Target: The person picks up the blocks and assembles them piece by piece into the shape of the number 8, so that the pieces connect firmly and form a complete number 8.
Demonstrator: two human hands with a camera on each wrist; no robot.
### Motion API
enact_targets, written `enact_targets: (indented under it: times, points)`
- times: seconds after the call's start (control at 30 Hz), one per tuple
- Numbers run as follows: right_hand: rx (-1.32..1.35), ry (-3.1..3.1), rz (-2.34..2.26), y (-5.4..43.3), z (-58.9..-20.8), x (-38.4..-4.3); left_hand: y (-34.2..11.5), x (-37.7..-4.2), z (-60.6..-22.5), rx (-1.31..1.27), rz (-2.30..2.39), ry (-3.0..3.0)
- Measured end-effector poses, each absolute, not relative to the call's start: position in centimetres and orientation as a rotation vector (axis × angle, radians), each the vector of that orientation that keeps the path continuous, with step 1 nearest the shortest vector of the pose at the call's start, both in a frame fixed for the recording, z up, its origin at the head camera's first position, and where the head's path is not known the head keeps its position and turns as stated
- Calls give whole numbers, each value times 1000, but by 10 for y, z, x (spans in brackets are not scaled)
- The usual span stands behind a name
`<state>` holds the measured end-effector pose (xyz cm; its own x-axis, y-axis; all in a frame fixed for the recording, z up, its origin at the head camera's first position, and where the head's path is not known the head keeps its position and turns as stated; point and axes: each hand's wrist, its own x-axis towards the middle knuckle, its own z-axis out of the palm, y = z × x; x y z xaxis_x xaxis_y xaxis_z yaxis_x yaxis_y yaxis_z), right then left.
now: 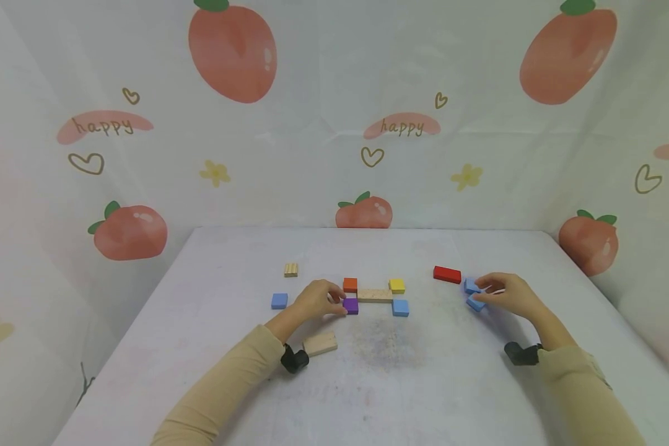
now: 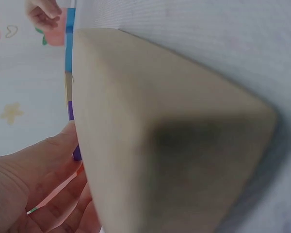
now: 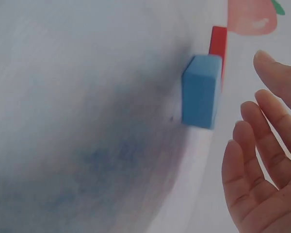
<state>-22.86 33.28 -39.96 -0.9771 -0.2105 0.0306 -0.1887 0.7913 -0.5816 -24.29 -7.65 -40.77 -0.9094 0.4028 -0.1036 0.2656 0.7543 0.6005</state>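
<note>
In the head view my left hand pinches a purple block between thumb and fingers, at the left end of a long wooden block. An orange-red block sits just behind the purple one. At the wooden block's right end lie a yellow block and a blue block. On the right, my right hand hovers with loosely bent fingers by two blue blocks. In the right wrist view its fingers stand apart from a blue block.
A red block lies behind the right-hand blue blocks. Left of the purple block are another blue block and a small striped wooden block. A wooden block near my left wrist fills much of the left wrist view.
</note>
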Motion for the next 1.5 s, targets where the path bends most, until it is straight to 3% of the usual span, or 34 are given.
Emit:
enact_targets:
  times: [0.67, 1.5]
  points:
    - [-246, 2848, -915, 334, -408, -226, -76, -244, -408, 520, 884, 2737]
    - [-486, 2779, -1045, 307, -405, -232, -76, -244, -410, 510, 894, 2736]
